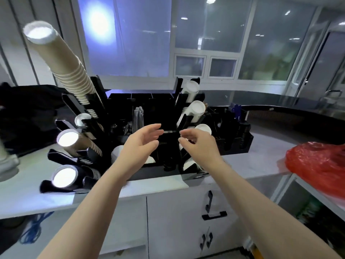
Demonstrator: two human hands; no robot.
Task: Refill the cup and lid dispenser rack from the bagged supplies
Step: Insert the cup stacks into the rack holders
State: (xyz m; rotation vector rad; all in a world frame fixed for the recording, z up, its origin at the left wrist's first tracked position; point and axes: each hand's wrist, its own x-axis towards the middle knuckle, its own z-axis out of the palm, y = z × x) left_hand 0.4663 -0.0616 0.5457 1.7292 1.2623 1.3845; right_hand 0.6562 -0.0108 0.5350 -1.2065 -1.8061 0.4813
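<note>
rack (pixel 119 101) just beyond both empty hands' (pixel 141 141) grip

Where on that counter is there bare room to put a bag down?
Bare counter lies between the black rack and the red bag. A narrow strip runs along the front edge. The left side is crowded with cup stacks.
</note>
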